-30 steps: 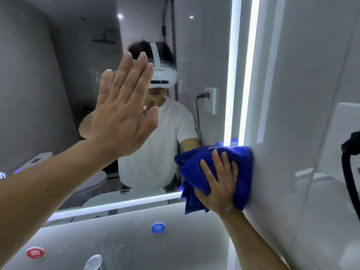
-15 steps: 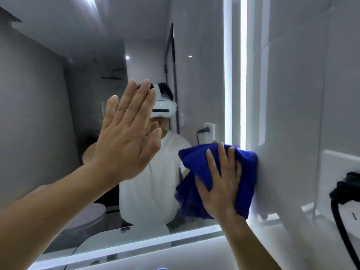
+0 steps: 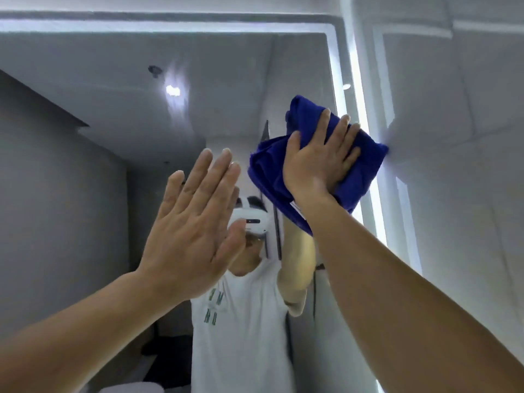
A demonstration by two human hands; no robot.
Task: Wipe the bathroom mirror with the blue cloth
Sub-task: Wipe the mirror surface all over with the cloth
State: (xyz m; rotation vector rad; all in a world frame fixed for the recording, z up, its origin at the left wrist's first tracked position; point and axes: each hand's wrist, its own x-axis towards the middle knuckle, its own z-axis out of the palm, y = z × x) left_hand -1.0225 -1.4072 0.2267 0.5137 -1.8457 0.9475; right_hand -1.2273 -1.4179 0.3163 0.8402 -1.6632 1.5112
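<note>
The bathroom mirror (image 3: 85, 194) fills the left and middle of the view, with a lit strip along its top and right edge. My right hand (image 3: 317, 163) presses the bunched blue cloth (image 3: 272, 177) flat against the glass high up near the right edge, fingers straight and spread. My left hand (image 3: 192, 231) lies flat on the mirror to the left of the cloth and lower, fingers straight and together. The cloth's lower edge hangs loose over my right wrist.
A pale tiled wall (image 3: 459, 165) meets the mirror at right angles on the right. The lit strip (image 3: 363, 131) runs down that edge. The mirror reflects a person in a white T-shirt with a headset, grey walls and ceiling lights.
My right hand has slid the cloth up the mirror's right edge, from near the bottom to near the top. The view has tilted upward; my left hand stays flat on the glass.
</note>
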